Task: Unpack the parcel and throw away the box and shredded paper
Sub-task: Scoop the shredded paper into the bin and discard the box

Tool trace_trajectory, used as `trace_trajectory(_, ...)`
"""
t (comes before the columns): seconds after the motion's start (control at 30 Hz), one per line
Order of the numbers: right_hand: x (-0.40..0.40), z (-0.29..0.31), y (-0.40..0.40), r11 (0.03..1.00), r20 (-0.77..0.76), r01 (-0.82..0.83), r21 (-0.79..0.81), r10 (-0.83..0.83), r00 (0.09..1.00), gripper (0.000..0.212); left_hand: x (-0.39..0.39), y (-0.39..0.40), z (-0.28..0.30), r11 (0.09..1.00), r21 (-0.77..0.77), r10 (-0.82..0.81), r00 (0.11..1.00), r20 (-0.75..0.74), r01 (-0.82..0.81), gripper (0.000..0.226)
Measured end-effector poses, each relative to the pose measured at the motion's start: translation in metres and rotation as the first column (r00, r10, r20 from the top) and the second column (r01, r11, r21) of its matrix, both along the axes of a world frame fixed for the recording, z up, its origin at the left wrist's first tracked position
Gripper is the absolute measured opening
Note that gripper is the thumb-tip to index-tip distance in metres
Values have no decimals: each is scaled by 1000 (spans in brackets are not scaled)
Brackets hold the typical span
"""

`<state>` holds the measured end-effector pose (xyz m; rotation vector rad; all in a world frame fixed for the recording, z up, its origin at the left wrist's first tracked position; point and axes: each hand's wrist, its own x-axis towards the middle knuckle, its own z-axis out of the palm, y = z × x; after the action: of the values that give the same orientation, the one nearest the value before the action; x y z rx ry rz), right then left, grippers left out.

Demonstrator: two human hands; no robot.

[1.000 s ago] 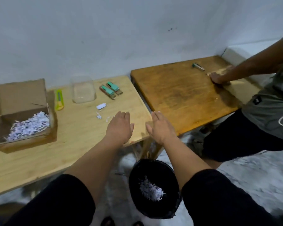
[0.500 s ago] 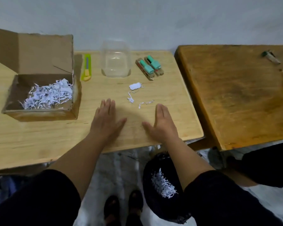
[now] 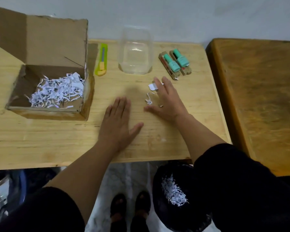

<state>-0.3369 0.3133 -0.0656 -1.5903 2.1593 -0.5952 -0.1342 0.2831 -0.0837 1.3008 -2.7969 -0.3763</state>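
Note:
An open cardboard box [image 3: 45,113] stands at the left of the light wooden table [image 3: 40,141], its lid up, with white shredded paper [image 3: 57,92] inside. A few loose paper scraps [image 3: 151,88] lie on the table in front of a clear plastic container [image 3: 135,51]. My right hand [image 3: 167,101] lies flat with spread fingers over and beside these scraps. My left hand [image 3: 119,124] rests flat on the table, empty. Below the table edge, a black bin [image 3: 162,213] holds more shredded paper [image 3: 173,191].
A yellow-green box cutter [image 3: 102,60] lies between the box and the container. Two teal-capped bottles on cardboard [image 3: 175,61] lie to the right. A darker wooden table [image 3: 258,97] adjoins on the right. My feet [image 3: 129,210] stand on the floor beside the bin.
The view has swung left and closer to the light table. My right hand slid forward onto the loose scraps. My left hand stayed flat on the table.

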Motion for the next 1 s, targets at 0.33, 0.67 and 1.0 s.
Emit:
trace_trajectory(0.33,14,-1,9,982,57,-178,-59,182,982,36,1,0,1,1000,13,-14,1000,10,14,89)
trace_trajectory(0.67,30,-7,98,972,-39,-126,-200,120,992,40,0,2,6,999,46,-16,1000,8,16,84)
trace_trajectory(1.0,24,10,107,979,-88,-194,57,198,976,61,-14,26,10,988,124,-98,995,23,94,71)
